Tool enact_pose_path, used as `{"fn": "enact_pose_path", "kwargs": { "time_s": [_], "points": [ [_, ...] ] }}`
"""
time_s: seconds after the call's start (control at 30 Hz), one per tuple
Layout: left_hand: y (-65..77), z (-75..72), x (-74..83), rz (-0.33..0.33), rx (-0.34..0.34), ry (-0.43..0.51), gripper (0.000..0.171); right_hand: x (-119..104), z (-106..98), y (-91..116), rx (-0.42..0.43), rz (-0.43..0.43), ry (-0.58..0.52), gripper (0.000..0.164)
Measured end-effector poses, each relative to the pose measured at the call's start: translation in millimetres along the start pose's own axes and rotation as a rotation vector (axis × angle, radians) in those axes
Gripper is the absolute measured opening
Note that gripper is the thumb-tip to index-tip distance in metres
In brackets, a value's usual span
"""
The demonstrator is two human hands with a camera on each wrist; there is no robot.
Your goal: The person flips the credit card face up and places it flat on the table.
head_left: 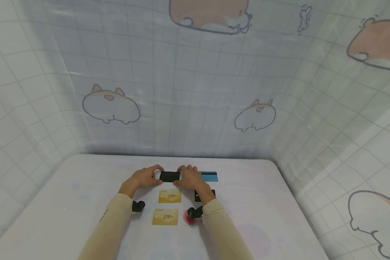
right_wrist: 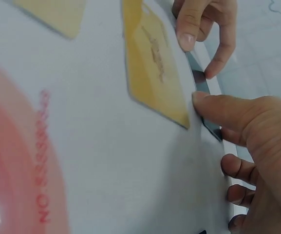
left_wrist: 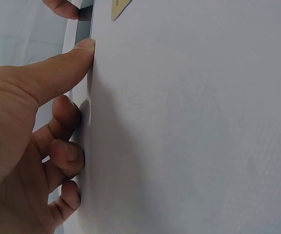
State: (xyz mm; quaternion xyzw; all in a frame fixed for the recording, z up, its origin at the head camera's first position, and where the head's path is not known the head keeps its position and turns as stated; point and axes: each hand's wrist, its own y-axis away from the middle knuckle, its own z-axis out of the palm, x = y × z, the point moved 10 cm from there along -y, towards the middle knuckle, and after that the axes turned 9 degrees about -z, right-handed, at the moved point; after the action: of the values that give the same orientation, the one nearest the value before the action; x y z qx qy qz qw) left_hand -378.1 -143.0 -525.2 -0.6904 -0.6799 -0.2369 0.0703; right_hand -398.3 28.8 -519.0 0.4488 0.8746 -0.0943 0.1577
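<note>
A black card (head_left: 170, 176) lies in the far row on the white table. My left hand (head_left: 144, 177) pinches its left end, thumb at the near edge and index finger at the far edge. From the other end, my right hand (head_left: 190, 177) holds it the same way. In the right wrist view, the card (right_wrist: 200, 83) shows as a dark strip between both hands' fingertips. A yellow card (head_left: 169, 196) lies just nearer, with a second yellow card (head_left: 165, 216) below it.
Right of my right hand lies a blue card (head_left: 209, 176) with a dark stripe. Another black card (head_left: 197, 196) is partly under my right forearm. A card with a red circle (head_left: 189, 219) sits nearer, partly hidden by the right wrist camera (head_left: 195, 212). A patterned curtain (head_left: 188, 90) surrounds the table.
</note>
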Motion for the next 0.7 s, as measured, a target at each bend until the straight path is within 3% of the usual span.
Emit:
{"fn": "enact_pose_path", "kwargs": {
  "time_s": [0.7],
  "points": [
    [-28.3,-2.0,-5.8,0.033,0.072,0.017,0.058,20,2,-27,0.046,-0.017,-0.067,0.059]
  ]
}}
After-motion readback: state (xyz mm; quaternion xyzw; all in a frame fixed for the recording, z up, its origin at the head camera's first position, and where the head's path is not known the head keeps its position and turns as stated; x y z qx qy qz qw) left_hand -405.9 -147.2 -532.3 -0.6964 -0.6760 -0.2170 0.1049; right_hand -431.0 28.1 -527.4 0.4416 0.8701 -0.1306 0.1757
